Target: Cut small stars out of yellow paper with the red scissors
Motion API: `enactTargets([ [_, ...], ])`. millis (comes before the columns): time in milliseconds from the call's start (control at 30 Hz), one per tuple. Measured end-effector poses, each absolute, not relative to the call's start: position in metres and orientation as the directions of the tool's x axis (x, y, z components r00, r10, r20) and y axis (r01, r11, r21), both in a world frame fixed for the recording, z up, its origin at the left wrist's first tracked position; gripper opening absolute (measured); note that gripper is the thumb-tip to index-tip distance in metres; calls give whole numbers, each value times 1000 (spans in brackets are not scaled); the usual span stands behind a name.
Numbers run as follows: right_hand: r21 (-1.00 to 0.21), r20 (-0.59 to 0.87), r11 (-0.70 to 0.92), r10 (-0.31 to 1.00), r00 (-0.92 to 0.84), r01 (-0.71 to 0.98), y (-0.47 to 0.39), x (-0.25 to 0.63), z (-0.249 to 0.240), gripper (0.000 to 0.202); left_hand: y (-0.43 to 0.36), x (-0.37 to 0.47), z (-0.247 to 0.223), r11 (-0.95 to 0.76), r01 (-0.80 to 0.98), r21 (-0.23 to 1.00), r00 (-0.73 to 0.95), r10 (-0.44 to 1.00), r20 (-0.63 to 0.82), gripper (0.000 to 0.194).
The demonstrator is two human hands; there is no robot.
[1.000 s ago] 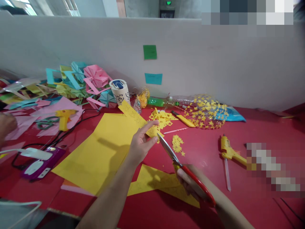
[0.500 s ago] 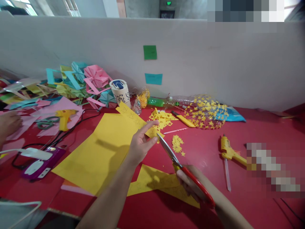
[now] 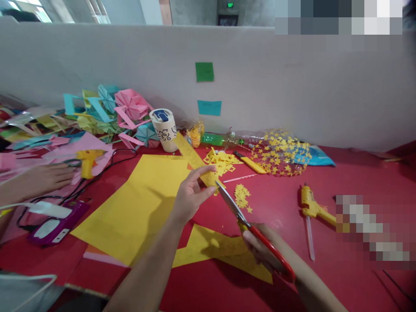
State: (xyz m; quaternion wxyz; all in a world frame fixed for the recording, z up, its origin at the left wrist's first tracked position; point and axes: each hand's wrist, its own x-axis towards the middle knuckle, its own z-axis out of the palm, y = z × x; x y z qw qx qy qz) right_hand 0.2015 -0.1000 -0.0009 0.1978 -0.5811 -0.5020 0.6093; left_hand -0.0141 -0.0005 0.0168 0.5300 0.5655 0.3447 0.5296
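Observation:
My left hand (image 3: 191, 195) pinches a long yellow paper strip (image 3: 191, 157) near its lower end, thumb below and forefinger above. Wrapped in my right hand (image 3: 260, 247) are red-handled scissors (image 3: 231, 203), their blades pointing up and left with the tips at the strip's end, beside my left thumb. Just beyond lies a heap of yellow paper scraps (image 3: 221, 162). Small cut yellow stars (image 3: 241, 196) form a pile right of the blades. Large yellow paper (image 3: 130, 203) lies left of my left arm, and more yellow strips (image 3: 211, 247) rest beneath both wrists.
At left, another person's hand (image 3: 48, 177) reaches near a glue gun (image 3: 87, 162) and purple power strip (image 3: 58, 223). A cup (image 3: 165, 134) stands by folded paper shapes (image 3: 131, 104). Behind are a yellow cutter (image 3: 253, 164) and star-covered plastic bottle (image 3: 282, 151). Another glue gun (image 3: 313, 206) lies right.
The far end of the yellow strip has swung to the right in my left hand. The scissors have shifted slightly. The other person's hand has reached further right, toward the glue gun.

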Motion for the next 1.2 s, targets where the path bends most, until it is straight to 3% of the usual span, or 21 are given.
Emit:
enactTargets([
  [167, -875, -463, -391, 849, -254, 287, -101, 203, 1, 57, 4, -15, 9, -255, -212, 943, 127, 950, 286, 38],
  [367, -873, -456, -346, 828, -325, 345, -100, 210, -2, 58, 7, -19, 10, -271, -232, 934, 165, 936, 312, 40],
  [700, -882, -399, -245, 842, -363, 403, -100, 214, 2, 58, 6, -24, 16, -148, -226, 963, 220, 955, 198, 38],
  [1067, -844, -476, -338, 830, -290, 417, -100, 208, -2, 48, 7, -20, 11, -136, -309, 941, 139, 973, 186, 27],
  [1200, -819, -522, -374, 801, -293, 436, -100, 207, -3, 49, 6, -20, 14, -148, -289, 946, 187, 960, 208, 29],
])
